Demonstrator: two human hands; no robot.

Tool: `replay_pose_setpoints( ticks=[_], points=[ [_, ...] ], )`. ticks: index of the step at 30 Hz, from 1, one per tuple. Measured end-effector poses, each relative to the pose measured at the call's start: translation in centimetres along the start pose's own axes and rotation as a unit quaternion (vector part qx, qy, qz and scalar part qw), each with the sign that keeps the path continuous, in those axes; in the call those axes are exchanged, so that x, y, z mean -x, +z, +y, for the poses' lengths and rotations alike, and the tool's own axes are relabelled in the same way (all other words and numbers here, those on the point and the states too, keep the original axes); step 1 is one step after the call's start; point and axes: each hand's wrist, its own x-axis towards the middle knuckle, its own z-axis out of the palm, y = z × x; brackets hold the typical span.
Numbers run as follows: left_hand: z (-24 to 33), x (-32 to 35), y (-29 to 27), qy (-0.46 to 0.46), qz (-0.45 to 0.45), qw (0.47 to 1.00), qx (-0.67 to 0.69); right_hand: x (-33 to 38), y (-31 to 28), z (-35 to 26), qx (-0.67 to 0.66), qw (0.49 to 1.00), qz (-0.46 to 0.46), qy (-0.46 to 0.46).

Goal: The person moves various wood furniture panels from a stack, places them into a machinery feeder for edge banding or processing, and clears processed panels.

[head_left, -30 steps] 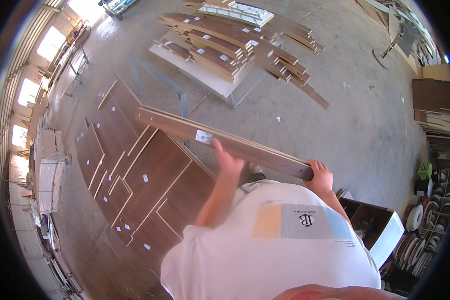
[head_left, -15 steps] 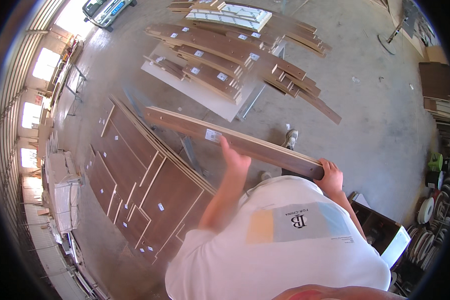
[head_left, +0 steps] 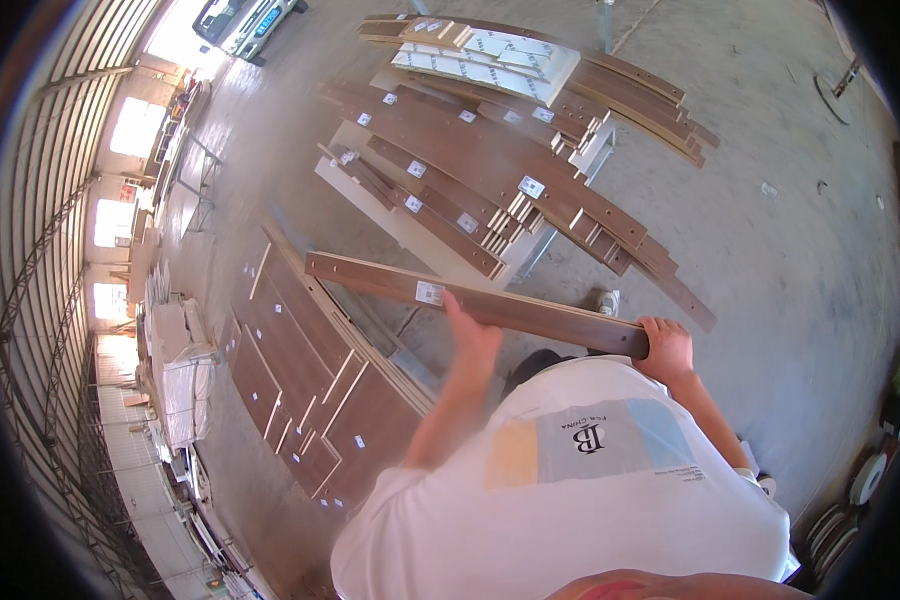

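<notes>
A long, narrow brown wood-grain board (head_left: 530, 311) with a white label is held across the front of my body. My left hand (head_left: 473, 332) grips it near the label, thumb over the face and fingers hidden behind. At its right end my right hand (head_left: 665, 347) is wrapped round the edge. The far left end slants away from me, over the edge of a low stack of brown panels (head_left: 300, 350). Whether I hold a single board or several together, I cannot tell.
Ahead, a table (head_left: 390, 228) carries piles of labelled brown boards (head_left: 470, 130) and a white-wrapped bundle (head_left: 485, 60). Wrapped packs (head_left: 185, 380) line the left wall. A vehicle (head_left: 245, 25) stands far left. Rolls of edging (head_left: 867, 480) lie at the right.
My view has swung right and toward the board piles. Both hands keep hold of the board, which has come closer to the table of boards.
</notes>
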Motion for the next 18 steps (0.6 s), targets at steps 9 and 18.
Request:
replay_pose_setpoints(
  ticks=[9,18],
  points=[
    [-1.8,-7.3,8.8,-0.067,-0.011,0.998,0.012,-8.5,-8.0,-0.1,-0.034,0.995,-0.095,0.002],
    [-2.3,-16.1,20.0,-0.097,-0.107,0.989,0.019,-13.9,-11.9,-1.6,0.030,0.997,-0.002,0.078]
  ],
)
